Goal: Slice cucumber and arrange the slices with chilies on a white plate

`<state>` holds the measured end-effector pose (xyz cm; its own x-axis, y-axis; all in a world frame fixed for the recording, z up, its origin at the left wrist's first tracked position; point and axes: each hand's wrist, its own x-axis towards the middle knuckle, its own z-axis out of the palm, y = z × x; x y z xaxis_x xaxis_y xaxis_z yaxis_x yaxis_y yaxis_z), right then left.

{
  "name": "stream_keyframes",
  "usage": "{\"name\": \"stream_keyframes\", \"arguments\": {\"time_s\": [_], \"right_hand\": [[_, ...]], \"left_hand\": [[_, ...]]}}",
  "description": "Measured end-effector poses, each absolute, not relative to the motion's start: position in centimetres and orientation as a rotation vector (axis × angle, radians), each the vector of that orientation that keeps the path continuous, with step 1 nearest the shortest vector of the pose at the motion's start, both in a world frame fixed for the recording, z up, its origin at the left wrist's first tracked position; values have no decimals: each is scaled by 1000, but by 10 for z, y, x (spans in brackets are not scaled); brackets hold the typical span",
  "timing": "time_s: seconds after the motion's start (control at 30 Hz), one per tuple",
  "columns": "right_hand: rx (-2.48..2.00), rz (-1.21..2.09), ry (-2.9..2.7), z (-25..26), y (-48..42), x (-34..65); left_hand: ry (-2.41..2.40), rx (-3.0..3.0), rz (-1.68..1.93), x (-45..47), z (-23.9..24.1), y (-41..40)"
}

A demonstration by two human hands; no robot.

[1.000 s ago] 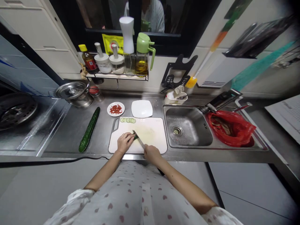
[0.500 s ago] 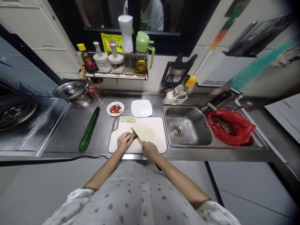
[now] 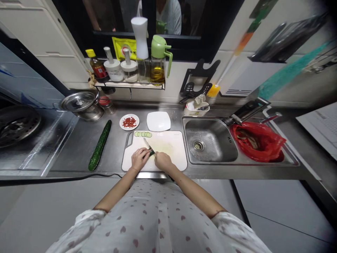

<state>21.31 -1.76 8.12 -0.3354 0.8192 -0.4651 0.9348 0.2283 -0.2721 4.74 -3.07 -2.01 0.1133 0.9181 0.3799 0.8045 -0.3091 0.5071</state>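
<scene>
On the white cutting board [image 3: 173, 147], my left hand [image 3: 140, 159] is closed on a short dark green cucumber piece [image 3: 152, 152], mostly covered by my fingers. My right hand [image 3: 162, 161] grips a knife [image 3: 149, 144]; its blade slants up and left, right beside the cucumber piece. Whether the blade is in the flesh I cannot tell. Several thin cucumber slices [image 3: 143, 134] lie in an overlapping row at the board's upper left. A whole cucumber [image 3: 100, 146] rests on the steel counter left of the board.
Behind the board stand a small plate of chopped red pieces [image 3: 129, 122] and a bare white plate [image 3: 158, 121]. The sink [image 3: 210, 140] is to the right, with a red plastic bag [image 3: 258, 142] beyond it. A lidded pot [image 3: 83, 105] stands back left.
The knife and my right hand have shifted left and slightly up, toward the cucumber piece. My left hand stays in about the same place.
</scene>
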Motion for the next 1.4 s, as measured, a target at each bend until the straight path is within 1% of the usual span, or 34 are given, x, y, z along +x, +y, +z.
{"name": "stream_keyframes", "arguments": {"time_s": [0.37,0.57,0.77,1.4], "right_hand": [[1675,-796,2273,80,-4,197],[1650,-729,2276,76,-22,213],[1638,-739,2212,78,-40,229],[1644,-775,2274,74,-5,199]], "left_hand": [[1723,2231,969,46,-24,-30],[1721,2227,970,46,-25,-30],[1724,2232,969,46,-24,-30],[1707,2249,952,45,-24,-29]]}}
